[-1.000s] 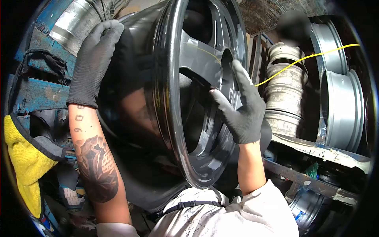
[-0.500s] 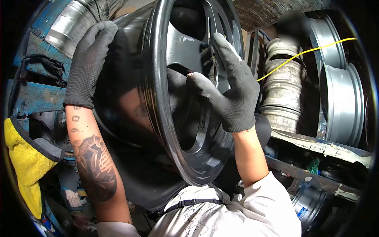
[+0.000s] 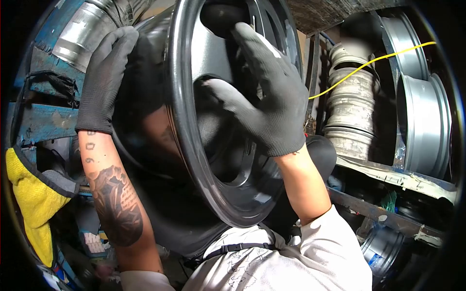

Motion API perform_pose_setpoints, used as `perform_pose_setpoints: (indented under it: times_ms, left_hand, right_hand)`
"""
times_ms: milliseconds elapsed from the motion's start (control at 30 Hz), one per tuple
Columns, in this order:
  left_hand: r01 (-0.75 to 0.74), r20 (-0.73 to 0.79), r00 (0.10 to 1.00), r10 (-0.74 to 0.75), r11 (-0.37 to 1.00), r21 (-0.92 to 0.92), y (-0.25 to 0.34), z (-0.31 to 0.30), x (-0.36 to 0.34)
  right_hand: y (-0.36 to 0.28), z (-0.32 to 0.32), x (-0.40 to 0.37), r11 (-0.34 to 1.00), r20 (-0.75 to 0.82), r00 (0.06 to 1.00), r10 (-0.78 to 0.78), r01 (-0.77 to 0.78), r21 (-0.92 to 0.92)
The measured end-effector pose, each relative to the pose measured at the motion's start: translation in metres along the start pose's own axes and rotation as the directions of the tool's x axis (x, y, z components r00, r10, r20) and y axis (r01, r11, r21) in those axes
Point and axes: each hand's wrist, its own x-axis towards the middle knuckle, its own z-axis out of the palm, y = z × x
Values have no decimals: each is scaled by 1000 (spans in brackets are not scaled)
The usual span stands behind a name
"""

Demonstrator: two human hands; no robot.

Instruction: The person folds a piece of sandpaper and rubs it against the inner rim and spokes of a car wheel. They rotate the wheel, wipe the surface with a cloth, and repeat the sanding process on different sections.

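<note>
A glossy black wheel rim [image 3: 180, 97] stands tilted in front of me, its spoked face turned to the right. My left hand [image 3: 108, 56], in a dark grey knit glove, is at the barrel's back edge, fingers together and bent over it. My right hand [image 3: 272, 92], in a matching glove, is over the spokes, with thumb and fingers apart. Its thumb tip lies near a spoke opening. Whether the palm touches the face is hidden from view.
Several dull, worn rims [image 3: 352, 102] are stacked on a rack at right, beside silver rims [image 3: 424, 126]. A yellow cord [image 3: 374, 63] crosses there. At left are a blue metal frame [image 3: 48, 121], a yellow cloth [image 3: 31, 203] and a silver rim [image 3: 80, 36].
My right hand has moved left and slightly up across the rim's face. The black rim has shifted a little left; my left hand stays at its back edge.
</note>
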Motion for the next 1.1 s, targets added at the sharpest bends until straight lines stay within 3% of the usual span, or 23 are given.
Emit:
perform_pose_setpoints:
  times_ms: [100,200,400,467,567,667,767,1000,1100]
  left_hand:
    - [70,2,998,-70,998,6,2,2,0]
    - [21,-18,1000,-21,999,-33,1,6,-1]
    - [64,-3,998,-64,996,-56,7,5,-2]
    - [77,-23,997,-79,995,-70,12,6,-3]
    - [-12,10,1000,12,1000,0,3,3,1]
    - [73,13,997,-73,997,1,7,3,-1]
    - [66,14,998,-65,997,-47,3,2,1]
    - [14,-16,1000,-14,999,-36,-1,3,2]
    - [4,-51,999,-8,998,-70,4,6,0]
  right_hand:
    - [9,-5,-11,998,-12,1000,-20,19,-52]
    - [13,-9,-18,997,-29,999,-18,16,-82]
    - [11,-23,-26,981,50,999,9,1,-196]
    - [15,-21,-27,989,42,999,-3,10,-150]
    - [14,-17,-18,995,9,1000,-26,27,-95]
    - [9,-3,-9,997,-21,999,-25,24,-71]
    - [4,4,5,996,-68,994,-85,84,-18]
    - [8,0,-22,987,-128,986,103,-85,139]
    - [9,-10,-33,988,-82,985,152,-150,27]
